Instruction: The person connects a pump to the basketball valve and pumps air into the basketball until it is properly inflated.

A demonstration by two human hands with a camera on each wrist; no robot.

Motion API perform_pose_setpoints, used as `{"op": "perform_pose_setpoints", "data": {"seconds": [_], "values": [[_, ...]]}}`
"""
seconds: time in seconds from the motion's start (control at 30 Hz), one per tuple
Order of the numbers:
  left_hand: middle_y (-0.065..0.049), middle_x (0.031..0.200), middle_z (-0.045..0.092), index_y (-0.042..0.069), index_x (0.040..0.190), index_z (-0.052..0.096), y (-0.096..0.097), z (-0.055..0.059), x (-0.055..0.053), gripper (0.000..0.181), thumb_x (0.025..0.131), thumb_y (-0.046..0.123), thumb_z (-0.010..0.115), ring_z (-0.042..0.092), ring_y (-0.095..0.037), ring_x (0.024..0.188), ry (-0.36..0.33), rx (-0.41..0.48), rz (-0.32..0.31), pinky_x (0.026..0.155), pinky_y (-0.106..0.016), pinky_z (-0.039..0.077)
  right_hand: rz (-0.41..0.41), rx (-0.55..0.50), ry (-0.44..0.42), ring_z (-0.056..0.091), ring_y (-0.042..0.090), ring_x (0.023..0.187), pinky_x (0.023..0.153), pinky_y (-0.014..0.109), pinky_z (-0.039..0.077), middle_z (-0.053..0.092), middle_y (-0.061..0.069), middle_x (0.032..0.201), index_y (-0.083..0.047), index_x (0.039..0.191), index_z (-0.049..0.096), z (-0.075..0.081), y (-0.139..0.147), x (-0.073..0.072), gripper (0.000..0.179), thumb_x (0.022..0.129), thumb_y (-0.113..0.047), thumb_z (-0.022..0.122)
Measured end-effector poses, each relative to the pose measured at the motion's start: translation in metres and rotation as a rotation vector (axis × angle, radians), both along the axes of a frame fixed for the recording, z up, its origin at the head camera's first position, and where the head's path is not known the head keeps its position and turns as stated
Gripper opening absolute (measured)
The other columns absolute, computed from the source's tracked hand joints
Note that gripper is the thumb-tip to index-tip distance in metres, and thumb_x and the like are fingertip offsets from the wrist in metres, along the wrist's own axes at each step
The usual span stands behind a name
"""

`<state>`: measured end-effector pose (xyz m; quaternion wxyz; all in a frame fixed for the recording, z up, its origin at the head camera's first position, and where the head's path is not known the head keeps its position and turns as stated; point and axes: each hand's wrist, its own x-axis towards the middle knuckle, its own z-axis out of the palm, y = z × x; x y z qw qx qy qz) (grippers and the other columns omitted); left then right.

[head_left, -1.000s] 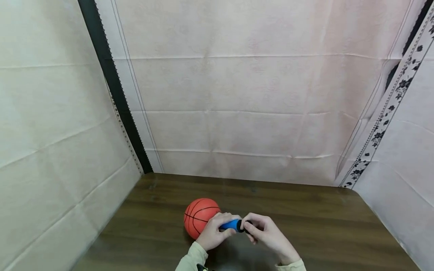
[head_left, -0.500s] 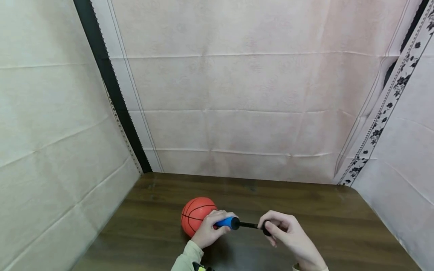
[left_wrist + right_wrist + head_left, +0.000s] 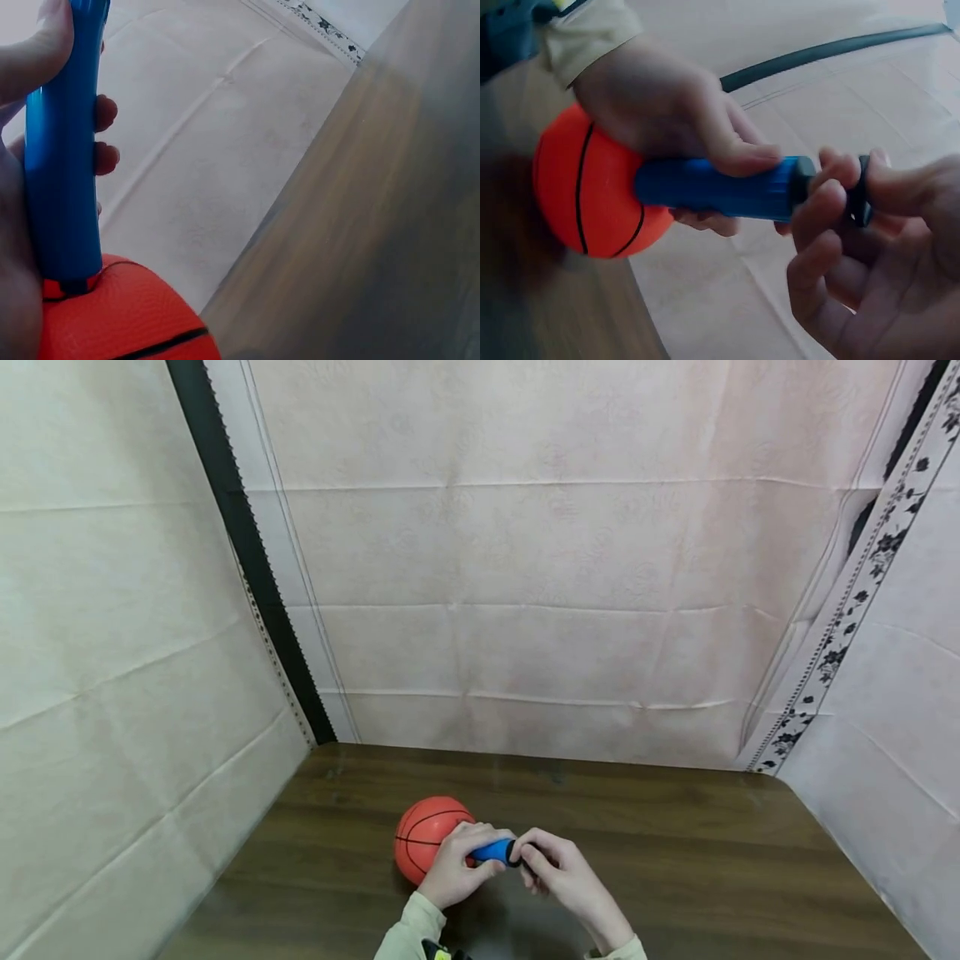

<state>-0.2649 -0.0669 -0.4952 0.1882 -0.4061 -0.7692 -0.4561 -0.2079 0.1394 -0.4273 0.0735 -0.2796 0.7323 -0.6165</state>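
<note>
Left hand [image 3: 676,109] gripping pump [image 3: 716,187], right hand [image 3: 896,264] pinching handle [image 3: 863,193], left-wrist view revealing nozzle [image 3: 73,287]

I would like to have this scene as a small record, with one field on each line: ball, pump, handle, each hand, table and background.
Ball: red with black lines, on the table
Pump: blue barrel, black tip end against the ball
Handle: black, close to the barrel; fingers partly cover it
Left hand: grips the pump's barrel
Right hand: pinches the handle
Table: brown, wood-grained
Background: pale creased sheets
</note>
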Motion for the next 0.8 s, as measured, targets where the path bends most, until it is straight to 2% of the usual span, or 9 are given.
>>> {"op": "perform_pose_setpoints", "data": {"seconds": [0.13, 0.23, 0.4, 0.5, 0.57, 0.67, 0.73, 0.8], "values": [[0.005, 0.105, 0.071, 0.024, 0.12, 0.065, -0.001, 0.002, 0.002, 0.031, 0.089, 0.028, 0.067, 0.055, -0.009, 0.091, 0.014, -0.009, -0.027, 0.082, -0.028, 0.044, 0.047, 0.036, 0.009, 0.046, 0.005, 0.057, 0.051, 0.021, 0.042, 0.048, 0.029, 0.072, 0.003, 0.105, 0.058, 0.003, 0.006, 0.002, 0.026, 0.104, -0.018, 0.044], [0.003, 0.109, 0.071, 0.023, 0.121, 0.064, -0.004, 0.003, 0.003, 0.032, 0.089, 0.026, 0.067, 0.057, -0.01, 0.097, -0.012, -0.006, -0.05, 0.085, -0.03, 0.045, 0.068, 0.043, 0.046, 0.047, 0.008, 0.056, 0.051, 0.022, 0.044, 0.05, 0.025, 0.071, 0.0, 0.107, 0.06, 0.012, 0.014, 0.009, 0.022, 0.103, -0.016, 0.045], [-0.001, 0.115, 0.07, 0.023, 0.122, 0.065, -0.007, 0.003, 0.001, 0.034, 0.089, 0.02, 0.069, 0.056, -0.013, 0.104, -0.084, 0.047, -0.051, 0.087, -0.033, 0.047, 0.059, -0.055, 0.065, 0.046, 0.019, 0.056, 0.051, 0.029, 0.045, 0.049, 0.018, 0.067, 0.001, 0.109, 0.059, 0.034, 0.036, 0.028, 0.023, 0.104, -0.009, 0.04], [-0.001, 0.116, 0.07, 0.022, 0.123, 0.065, -0.007, 0.003, -0.001, 0.034, 0.089, 0.018, 0.069, 0.056, -0.012, 0.104, -0.098, 0.052, -0.06, 0.086, -0.033, 0.046, 0.045, -0.107, 0.086, 0.043, 0.024, 0.056, 0.052, 0.032, 0.042, 0.044, 0.017, 0.063, 0.001, 0.108, 0.058, 0.04, 0.043, 0.035, 0.019, 0.103, -0.003, 0.04], [0.0, 0.115, 0.07, 0.023, 0.122, 0.065, -0.008, 0.003, -0.002, 0.034, 0.089, 0.018, 0.069, 0.056, -0.011, 0.102, -0.103, 0.05, -0.057, 0.086, -0.033, 0.046, 0.044, -0.125, 0.122, 0.042, 0.025, 0.055, 0.052, 0.034, 0.041, 0.041, 0.019, 0.062, 0.002, 0.105, 0.057, 0.037, 0.041, 0.032, 0.017, 0.101, 0.001, 0.041], [0.002, 0.11, 0.071, 0.025, 0.121, 0.066, -0.008, 0.003, -0.002, 0.033, 0.088, 0.019, 0.069, 0.058, -0.009, 0.098, -0.09, 0.044, -0.023, 0.085, -0.031, 0.045, 0.053, -0.141, 0.073, 0.044, 0.017, 0.053, 0.051, 0.03, 0.042, 0.041, 0.015, 0.062, 0.005, 0.103, 0.056, 0.024, 0.031, 0.021, 0.015, 0.101, -0.003, 0.043], [0.005, 0.105, 0.071, 0.026, 0.119, 0.066, -0.009, 0.003, -0.003, 0.033, 0.087, 0.02, 0.071, 0.059, -0.008, 0.094, -0.055, 0.028, 0.011, 0.084, -0.031, 0.045, 0.059, -0.14, 0.035, 0.046, 0.009, 0.053, 0.049, 0.026, 0.043, 0.044, 0.01, 0.062, 0.008, 0.105, 0.054, 0.014, 0.022, 0.012, 0.018, 0.102, -0.006, 0.043], [0.007, 0.102, 0.071, 0.028, 0.118, 0.066, -0.01, 0.004, -0.004, 0.032, 0.087, 0.024, 0.071, 0.06, -0.007, 0.091, 0.001, -0.01, 0.041, 0.084, -0.03, 0.044, 0.061, -0.138, -0.005, 0.049, 0.003, 0.056, 0.049, 0.025, 0.043, 0.046, 0.01, 0.063, 0.01, 0.107, 0.051, 0.003, 0.012, 0.004, 0.022, 0.103, -0.01, 0.042]]}}
